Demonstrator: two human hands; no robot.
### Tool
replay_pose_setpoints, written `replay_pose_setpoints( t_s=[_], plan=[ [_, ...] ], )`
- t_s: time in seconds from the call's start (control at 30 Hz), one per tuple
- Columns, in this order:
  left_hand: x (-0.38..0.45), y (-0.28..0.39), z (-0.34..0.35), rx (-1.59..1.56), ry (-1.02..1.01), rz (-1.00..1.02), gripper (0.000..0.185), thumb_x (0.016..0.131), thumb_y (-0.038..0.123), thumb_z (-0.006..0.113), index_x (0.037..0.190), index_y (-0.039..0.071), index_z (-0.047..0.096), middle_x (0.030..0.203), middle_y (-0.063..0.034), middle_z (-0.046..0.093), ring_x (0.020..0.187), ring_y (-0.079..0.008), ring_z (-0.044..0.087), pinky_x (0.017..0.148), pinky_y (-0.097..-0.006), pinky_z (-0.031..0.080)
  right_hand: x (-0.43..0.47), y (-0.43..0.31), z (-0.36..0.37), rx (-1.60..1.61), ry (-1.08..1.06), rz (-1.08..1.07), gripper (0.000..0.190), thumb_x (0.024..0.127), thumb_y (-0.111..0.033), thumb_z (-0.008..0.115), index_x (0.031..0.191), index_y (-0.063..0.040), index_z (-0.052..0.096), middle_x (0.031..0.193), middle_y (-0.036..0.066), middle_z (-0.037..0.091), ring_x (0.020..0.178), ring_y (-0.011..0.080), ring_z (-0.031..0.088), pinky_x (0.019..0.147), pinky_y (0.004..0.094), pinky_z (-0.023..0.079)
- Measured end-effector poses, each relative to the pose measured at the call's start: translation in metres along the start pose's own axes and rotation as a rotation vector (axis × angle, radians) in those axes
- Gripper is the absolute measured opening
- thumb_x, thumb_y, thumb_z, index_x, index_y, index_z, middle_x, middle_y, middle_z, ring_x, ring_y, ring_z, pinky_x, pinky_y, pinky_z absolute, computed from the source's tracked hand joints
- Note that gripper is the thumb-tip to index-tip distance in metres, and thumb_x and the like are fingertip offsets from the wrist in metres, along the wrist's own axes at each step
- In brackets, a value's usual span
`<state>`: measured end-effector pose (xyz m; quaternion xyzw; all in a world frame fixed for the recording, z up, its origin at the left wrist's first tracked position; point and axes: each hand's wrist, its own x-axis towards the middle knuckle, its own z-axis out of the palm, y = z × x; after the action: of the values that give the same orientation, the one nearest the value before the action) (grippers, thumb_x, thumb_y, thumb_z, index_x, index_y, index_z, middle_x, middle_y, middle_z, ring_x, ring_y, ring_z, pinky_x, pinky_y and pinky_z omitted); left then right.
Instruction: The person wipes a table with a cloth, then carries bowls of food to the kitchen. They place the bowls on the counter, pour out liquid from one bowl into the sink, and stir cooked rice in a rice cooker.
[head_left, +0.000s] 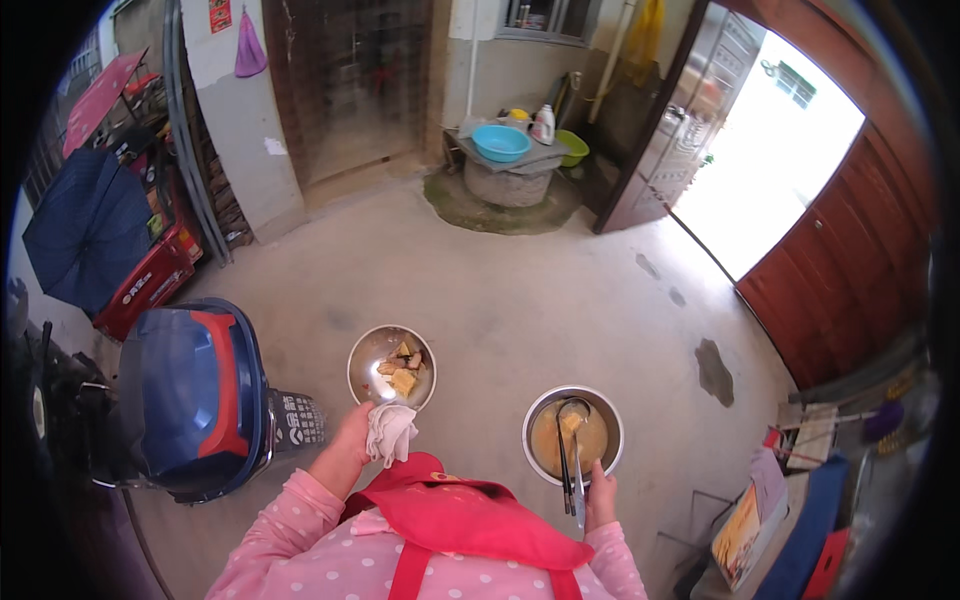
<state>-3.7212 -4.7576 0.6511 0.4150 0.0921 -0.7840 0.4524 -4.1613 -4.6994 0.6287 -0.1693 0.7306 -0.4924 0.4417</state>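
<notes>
My left hand grips the near rim of a shallow steel bowl, with a crumpled whitish cloth against the same hand. Browned food pieces and yellow chunks lie in that bowl. On the other side, my right hand holds a deeper steel basin by its near edge. Cloudy, brownish soup fills part of it. A metal ladle and dark chopsticks lean in the soup, their handles over the rim beside my thumb. The fingers beneath both vessels are hidden.
A scooter with a blue lidded box stands close on the left, near a dark umbrella. Ahead, a blue basin rests on a stone stand. An open metal door is at upper right. Boxes sit at lower right.
</notes>
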Motion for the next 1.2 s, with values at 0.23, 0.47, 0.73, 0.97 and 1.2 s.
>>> replay_pose_setpoints(
  t_s=[0.23,0.47,0.73,0.97,1.2],
  plan=[
    [0.163,0.13,0.019,-0.035,0.058,0.11,0.042,0.095,0.026,0.03,0.112,-0.003,0.054,0.1,-0.0174,0.063,0.09,-0.0337,0.063,0.079,-0.0476,0.053,0.179,-0.121,0.231,-0.076,-0.248,0.028,0.041,0.09,-0.034,0.059,0.1,0.006,0.058,0.081,0.011,0.064,0.057,0.0194,0.061,0.046,0.0325,0.049],
    [0.291,0.295,0.084,-0.035,0.122,0.256,0.045,0.095,0.029,0.03,0.111,-0.006,0.053,0.098,-0.0206,0.064,0.087,-0.0353,0.064,0.078,-0.046,0.054,0.332,-0.216,0.438,-0.088,-0.333,-0.015,0.044,0.089,-0.033,0.06,0.103,0.008,0.053,0.08,0.012,0.062,0.056,0.0206,0.06,0.044,0.0332,0.05],
    [0.422,0.535,0.153,0.042,0.139,0.274,0.035,0.091,0.017,0.037,0.11,-0.009,0.05,0.096,-0.0242,0.063,0.084,-0.0379,0.065,0.073,-0.0471,0.056,0.497,-0.279,0.711,-0.344,-0.5,0.046,0.045,0.088,-0.033,0.062,0.103,0.008,0.054,0.079,0.013,0.062,0.048,0.0201,0.056,0.041,0.0325,0.047],
    [0.528,0.777,0.241,0.203,0.251,0.365,0.032,0.086,0.01,0.042,0.11,-0.01,0.048,0.092,-0.0269,0.062,0.079,-0.0392,0.066,0.068,-0.0517,0.056,0.623,-0.324,0.995,-0.414,-0.817,0.021,0.042,0.088,-0.031,0.063,0.104,0.007,0.056,0.08,0.011,0.063,0.056,0.0192,0.059,0.046,0.0323,0.049],
    [0.643,0.993,0.245,0.208,0.177,0.358,0.04,0.087,0.005,0.042,0.126,-0.002,0.042,0.104,-0.0193,0.061,0.084,-0.0308,0.066,0.071,-0.0434,0.056,0.64,-0.405,1.29,-0.627,-0.971,-0.008,0.046,0.086,-0.036,0.063,0.098,0.008,0.059,0.074,0.01,0.061,0.053,0.0179,0.056,0.045,0.0313,0.046]
  ],
)
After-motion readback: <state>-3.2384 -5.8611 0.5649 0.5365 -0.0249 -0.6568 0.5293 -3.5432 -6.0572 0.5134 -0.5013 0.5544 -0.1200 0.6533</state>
